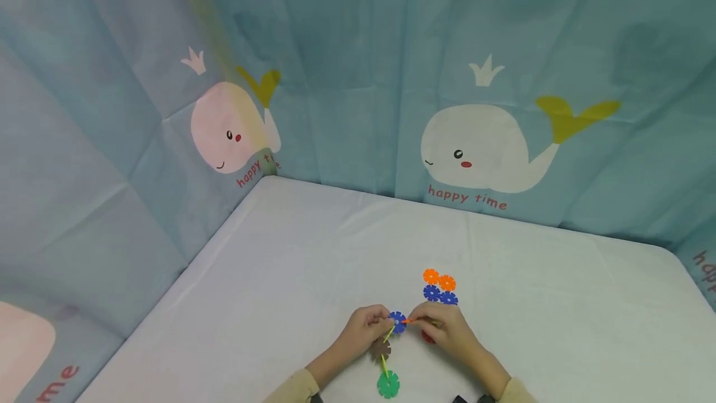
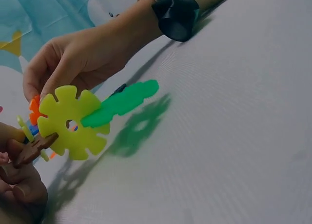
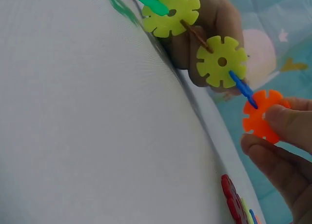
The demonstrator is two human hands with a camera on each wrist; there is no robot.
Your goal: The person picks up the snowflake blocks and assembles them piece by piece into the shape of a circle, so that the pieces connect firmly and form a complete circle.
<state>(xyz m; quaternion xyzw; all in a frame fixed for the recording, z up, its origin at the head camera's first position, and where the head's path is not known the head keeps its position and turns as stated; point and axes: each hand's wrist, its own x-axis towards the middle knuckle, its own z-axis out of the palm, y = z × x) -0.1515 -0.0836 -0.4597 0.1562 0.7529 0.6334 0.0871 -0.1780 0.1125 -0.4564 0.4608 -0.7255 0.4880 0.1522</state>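
Apparently slotting an orange disc (image 3: 254, 124), pinched by right hand (image 1: 444, 327) thumb and fingers, onto the blue disc (image 1: 398, 316) ending a chain (image 3: 209, 67) pinched in left hand (image 1: 362, 329), between both hands. Probably calls for aligned, steady pressing. Spot more discs (image 1: 452, 280) on the tabletop (image 1: 279, 254) beyond right hand; no container.

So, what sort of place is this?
Probably a screened-off indoor play corner: pale blue, whale-printed fabric hangings, a white, cloth-covered table, and a chain of multicoloured, notched plastic discs.
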